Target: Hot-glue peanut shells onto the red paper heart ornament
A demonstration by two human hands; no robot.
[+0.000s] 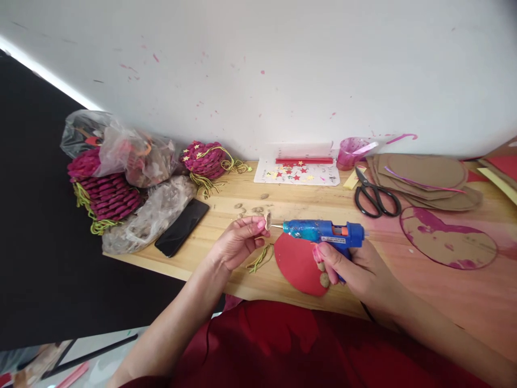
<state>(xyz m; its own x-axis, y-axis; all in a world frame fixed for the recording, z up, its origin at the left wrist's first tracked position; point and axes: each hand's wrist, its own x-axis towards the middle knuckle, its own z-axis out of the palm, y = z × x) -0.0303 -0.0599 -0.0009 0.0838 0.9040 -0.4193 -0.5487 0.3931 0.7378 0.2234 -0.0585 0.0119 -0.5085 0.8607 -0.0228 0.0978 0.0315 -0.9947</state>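
Note:
My left hand (244,241) pinches a small brown shell-like piece (267,220) between thumb and fingertips. Wrapped round the handle of a blue glue gun (319,231) is my right hand (355,267). The gun's metal nozzle points left and reaches the small piece, or nearly so. Below the gun lies a red rounded sheet (297,267), partly hidden by my right hand. Small brown pieces (324,279) show by my right fingers; whether they are held or lie on the sheet, I cannot tell. Yellow-green yarn strands (259,258) lie between my hands.
Black scissors (377,199), stacked cardboard shapes (428,178) and a pink cup (351,153) sit at the right. A sheet with stars (297,175) lies against the wall. Leftward are a phone (181,227), plastic bags (149,215) and magenta woven pieces (113,199). Several brown pieces (257,209) dot the wooden table (230,191).

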